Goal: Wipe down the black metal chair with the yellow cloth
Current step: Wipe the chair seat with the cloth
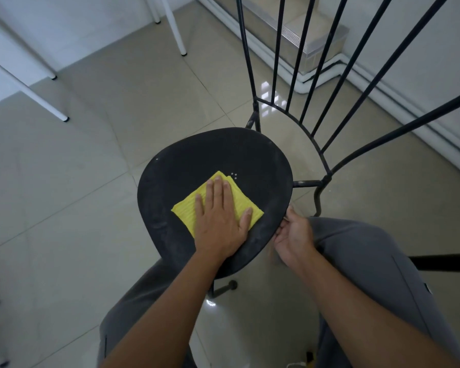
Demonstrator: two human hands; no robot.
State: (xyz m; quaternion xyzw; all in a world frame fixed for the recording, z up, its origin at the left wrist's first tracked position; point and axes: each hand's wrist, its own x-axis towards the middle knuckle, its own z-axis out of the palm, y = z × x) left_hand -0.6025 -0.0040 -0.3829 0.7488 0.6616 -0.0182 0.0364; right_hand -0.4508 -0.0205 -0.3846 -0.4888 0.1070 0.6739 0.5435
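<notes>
my pov: both forearms come up from the bottom edge, grey trousers (369,261) bent at either side. biggest thing is the pale tiled floor (91,181), glossy, filling most of the view. on it stands the black metal chair (263,160), thin back bars fanning up to the top right. its rounded seat (191,160) sits mid-frame btwn the knees, surface dusty and scuffed. white table legs (41,100) slant across upper left, well apart from the chair. a tiled step (311,35) lies behind the bars.

yellow cloth (239,200) lies folded, square-ish, on the near half of the seat. left hand (218,219) lies flat on it, fingers straight and close together, thumb spread to the side. right hand (294,237) grips the seat's right rim, fingers curled round the edge. tiny white dots (233,175) sit just beside the cloth's far corner.
</notes>
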